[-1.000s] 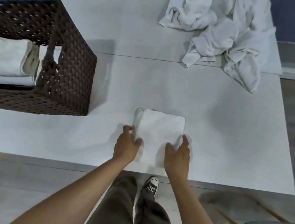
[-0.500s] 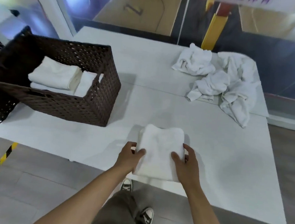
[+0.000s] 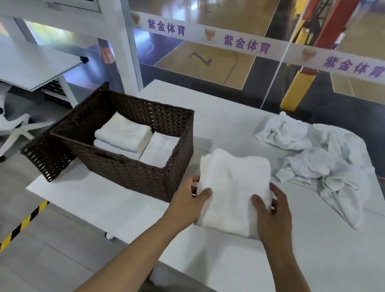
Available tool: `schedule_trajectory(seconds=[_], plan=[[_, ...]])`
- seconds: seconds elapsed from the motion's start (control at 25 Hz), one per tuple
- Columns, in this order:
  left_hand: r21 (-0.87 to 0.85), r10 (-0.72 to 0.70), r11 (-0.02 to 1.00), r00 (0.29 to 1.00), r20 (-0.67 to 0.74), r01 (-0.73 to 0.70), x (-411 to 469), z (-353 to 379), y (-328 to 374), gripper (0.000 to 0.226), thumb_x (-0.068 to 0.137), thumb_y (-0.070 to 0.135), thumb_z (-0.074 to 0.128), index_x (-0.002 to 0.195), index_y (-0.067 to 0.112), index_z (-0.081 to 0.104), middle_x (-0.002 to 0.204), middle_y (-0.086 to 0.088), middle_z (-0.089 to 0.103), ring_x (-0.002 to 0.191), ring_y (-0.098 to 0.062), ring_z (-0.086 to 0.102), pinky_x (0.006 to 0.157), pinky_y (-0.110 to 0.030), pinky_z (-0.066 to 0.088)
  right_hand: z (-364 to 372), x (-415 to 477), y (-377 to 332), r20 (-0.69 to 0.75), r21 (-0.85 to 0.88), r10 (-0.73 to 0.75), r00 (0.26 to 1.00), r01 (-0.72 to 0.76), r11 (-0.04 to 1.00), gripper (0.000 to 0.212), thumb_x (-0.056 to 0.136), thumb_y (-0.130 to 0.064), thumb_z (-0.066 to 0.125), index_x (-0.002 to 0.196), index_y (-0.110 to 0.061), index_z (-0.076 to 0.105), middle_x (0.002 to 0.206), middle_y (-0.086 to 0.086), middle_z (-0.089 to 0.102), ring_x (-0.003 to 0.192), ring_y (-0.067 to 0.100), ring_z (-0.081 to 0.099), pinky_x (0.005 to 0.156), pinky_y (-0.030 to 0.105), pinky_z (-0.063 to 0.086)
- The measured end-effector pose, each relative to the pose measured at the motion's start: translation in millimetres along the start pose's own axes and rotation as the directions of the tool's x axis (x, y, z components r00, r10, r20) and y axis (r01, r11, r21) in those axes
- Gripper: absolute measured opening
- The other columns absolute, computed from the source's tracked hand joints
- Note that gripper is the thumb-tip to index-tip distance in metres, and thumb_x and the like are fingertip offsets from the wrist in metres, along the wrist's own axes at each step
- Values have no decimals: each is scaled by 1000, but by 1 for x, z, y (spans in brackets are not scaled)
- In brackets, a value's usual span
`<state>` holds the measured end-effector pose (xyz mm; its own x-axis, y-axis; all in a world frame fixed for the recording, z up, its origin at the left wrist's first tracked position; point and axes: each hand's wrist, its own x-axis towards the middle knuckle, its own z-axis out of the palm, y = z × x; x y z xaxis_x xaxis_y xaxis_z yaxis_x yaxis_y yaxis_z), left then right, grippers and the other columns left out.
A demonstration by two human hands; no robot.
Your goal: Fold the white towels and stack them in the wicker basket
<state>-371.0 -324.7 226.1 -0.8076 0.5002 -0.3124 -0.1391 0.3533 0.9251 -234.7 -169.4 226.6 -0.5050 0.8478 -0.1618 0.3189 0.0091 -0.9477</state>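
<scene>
A folded white towel [image 3: 233, 186] is held just above the white table [image 3: 316, 259], right of the basket. My left hand [image 3: 188, 199] grips its left edge, thumb on top. My right hand [image 3: 274, 212] grips its right near edge, thumb on top too. The dark brown wicker basket [image 3: 138, 171] stands at the table's left end. Inside it lie folded white towels [image 3: 123, 133], stacked at the left, and another folded towel [image 3: 160, 149] at the right. A heap of unfolded white towels [image 3: 319, 160] lies at the table's far right.
The basket's lid [image 3: 45, 159] leans against its left side, over the table's edge. A glass wall stands behind the table. A white chair base [image 3: 8, 126] and a second white table [image 3: 32, 66] are at the left. Yellow-black tape [image 3: 6, 239] marks the floor.
Both hands took hold of the folded towel and lifted it off the table. The view rose, so the basket's inside and the glass wall now show.
</scene>
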Motion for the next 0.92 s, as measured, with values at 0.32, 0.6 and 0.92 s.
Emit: schedule_trajectory(seconds=[0.32, 0.6, 0.92], plan=[[77, 76, 994, 997, 34, -78, 71, -128, 44, 27, 95, 38, 60, 120, 35, 51, 104, 12, 64, 94, -7, 63, 85, -34, 53, 129, 19, -73, -80, 21, -48, 996, 49, 999, 46, 94, -27, 68, 137, -35, 53, 113, -15, 61, 99, 4, 59, 73, 16, 40], [180, 72, 981, 997, 24, -75, 147, -222, 32, 32, 97, 29, 56, 129, 27, 52, 116, 10, 62, 103, -11, 60, 94, -36, 49, 242, 24, -115, -60, -47, -19, 998, 17, 999, 51, 92, -35, 67, 137, -45, 46, 110, -20, 59, 95, -3, 57, 70, 19, 43], [318, -52, 947, 999, -4, 50, 217, -255, -9, 32, 98, 21, 56, 129, 15, 52, 93, 12, 57, 91, -13, 57, 81, -30, 41, 322, 64, -121, 191, -395, 121, 974, -36, 918, 72, 93, -25, 53, 151, -46, 16, 136, -2, 48, 100, 16, 50, 69, 29, 41]])
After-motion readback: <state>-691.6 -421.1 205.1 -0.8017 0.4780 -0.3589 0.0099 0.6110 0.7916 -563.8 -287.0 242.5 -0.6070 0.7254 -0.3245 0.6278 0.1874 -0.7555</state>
